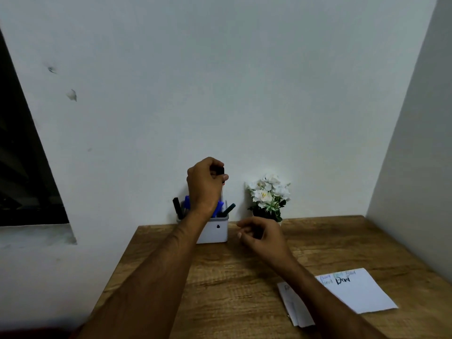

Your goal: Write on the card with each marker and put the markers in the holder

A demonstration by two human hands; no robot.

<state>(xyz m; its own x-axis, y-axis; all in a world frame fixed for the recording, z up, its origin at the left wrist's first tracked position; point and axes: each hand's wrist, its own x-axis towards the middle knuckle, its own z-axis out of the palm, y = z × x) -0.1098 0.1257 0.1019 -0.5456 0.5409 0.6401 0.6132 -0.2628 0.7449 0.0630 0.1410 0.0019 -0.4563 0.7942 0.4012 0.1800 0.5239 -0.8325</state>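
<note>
Now: marker held over the holder

Nearest, the card (359, 293) lies flat on the wooden table (220, 285), w/ writing in several colours, well to the right of the holder (215, 232). Right hand (261, 237) hovers just right of holder, fingers loosely curled, holding nothing. Left hand (204, 185) above holder pinches a black-capped marker (218, 170), upright. Markers already stand inside holder. White flowers (269, 194) right of holder.

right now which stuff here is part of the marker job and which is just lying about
Part of the job:
- marker, gripped by the left hand above the holder
- markers already in the holder
- card, already written on
- right hand, loosely curled, holding nothing

Just lying about:
- flowers
- folded paper beside the card
</note>
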